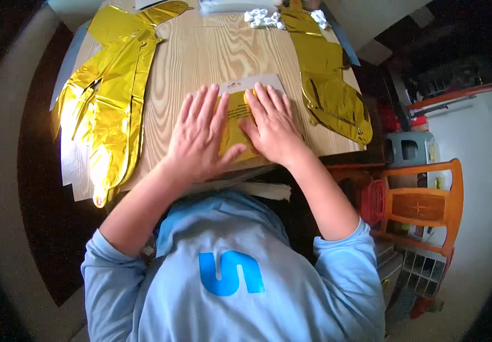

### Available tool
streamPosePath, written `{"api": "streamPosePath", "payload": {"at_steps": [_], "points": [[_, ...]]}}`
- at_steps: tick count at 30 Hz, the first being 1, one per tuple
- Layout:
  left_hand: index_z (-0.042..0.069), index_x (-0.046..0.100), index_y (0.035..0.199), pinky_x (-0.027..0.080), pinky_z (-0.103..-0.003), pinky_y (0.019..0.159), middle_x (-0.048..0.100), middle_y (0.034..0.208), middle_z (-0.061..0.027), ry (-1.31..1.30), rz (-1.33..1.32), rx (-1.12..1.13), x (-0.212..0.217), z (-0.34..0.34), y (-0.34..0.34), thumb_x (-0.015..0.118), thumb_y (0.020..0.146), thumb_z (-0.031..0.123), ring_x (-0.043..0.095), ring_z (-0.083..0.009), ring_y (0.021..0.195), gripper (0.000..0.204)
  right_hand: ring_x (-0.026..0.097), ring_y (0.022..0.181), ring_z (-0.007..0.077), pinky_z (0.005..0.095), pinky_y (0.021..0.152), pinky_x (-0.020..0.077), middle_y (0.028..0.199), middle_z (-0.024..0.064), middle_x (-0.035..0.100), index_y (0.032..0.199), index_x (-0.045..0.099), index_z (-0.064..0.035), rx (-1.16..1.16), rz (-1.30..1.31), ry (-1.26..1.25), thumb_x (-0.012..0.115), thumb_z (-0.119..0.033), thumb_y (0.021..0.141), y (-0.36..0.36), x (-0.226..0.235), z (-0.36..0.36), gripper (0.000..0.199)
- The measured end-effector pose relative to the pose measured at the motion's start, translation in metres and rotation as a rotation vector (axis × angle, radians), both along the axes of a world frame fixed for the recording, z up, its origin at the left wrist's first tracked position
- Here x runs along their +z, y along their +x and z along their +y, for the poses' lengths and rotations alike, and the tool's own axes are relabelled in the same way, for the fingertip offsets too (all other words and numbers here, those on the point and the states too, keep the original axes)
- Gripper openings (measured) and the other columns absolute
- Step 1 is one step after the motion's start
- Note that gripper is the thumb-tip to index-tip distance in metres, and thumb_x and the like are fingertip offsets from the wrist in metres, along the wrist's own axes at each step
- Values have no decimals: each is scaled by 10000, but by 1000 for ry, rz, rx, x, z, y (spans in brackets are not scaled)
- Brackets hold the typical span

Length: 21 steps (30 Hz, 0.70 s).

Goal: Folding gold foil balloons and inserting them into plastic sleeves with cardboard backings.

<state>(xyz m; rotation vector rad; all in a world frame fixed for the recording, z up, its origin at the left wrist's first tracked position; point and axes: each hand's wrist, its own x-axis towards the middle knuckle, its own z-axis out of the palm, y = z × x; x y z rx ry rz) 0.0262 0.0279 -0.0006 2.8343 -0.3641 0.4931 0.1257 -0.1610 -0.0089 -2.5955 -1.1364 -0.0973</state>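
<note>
A flat package (236,135) with a gold lower part and a pale header with a hang hole lies on the wooden table (217,43) near its front edge. My left hand (198,131) rests flat over its left side, fingers stretched out and pointing away from me. On its right side lies my right hand (274,126), likewise flat, with the thumb spread toward the middle. Between the two hands a strip of the package with dark print shows. The hands cover both its side edges.
Flattened gold foil balloons (115,91) lie along the table's left side, and another gold foil balloon (328,68) along the right. Small white bundles (263,19) sit at the far edge beside a clear plastic bag (229,5). A wooden chair (420,205) stands to the right.
</note>
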Motion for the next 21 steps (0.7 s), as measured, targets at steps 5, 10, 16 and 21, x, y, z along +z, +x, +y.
{"api": "streamPosePath", "payload": {"at_steps": [5, 10, 16, 21], "points": [[-69, 285, 1498, 175, -538, 1192, 250, 1555, -325, -22, 96, 86, -15, -13, -24, 472, 915, 666, 215, -442, 1475, 957, 248, 1459, 433, 589, 1187, 137, 1576, 247, 279, 1503, 343, -3, -37, -14, -2, 463, -460, 997, -3, -9, 2, 692], [-71, 300, 1492, 183, -531, 1191, 252, 1555, -324, -3, 97, 68, -15, -6, -20, 470, 913, 672, 228, -439, 1472, 957, 243, 1463, 428, 562, 1188, 159, 1577, 259, 268, 1508, 327, -3, -40, 4, 14, 472, -468, 995, -2, -7, 5, 708], [-44, 302, 1503, 172, -541, 1192, 265, 1558, -301, 11, 117, 23, -12, 17, -10, 503, 887, 675, 228, -438, 1471, 968, 215, 1471, 434, 506, 1209, 171, 1578, 295, 218, 1518, 277, 18, 81, 124, 150, 516, -446, 986, 14, -7, -13, 745], [3, 298, 1520, 147, -546, 1200, 262, 1578, -243, -30, 142, -43, 8, 11, -4, 592, 855, 594, 205, -421, 1481, 937, 239, 1465, 424, 478, 1203, 213, 1576, 271, 249, 1515, 292, 11, 88, 3, 72, 561, -410, 977, 10, -8, -8, 734]]}}
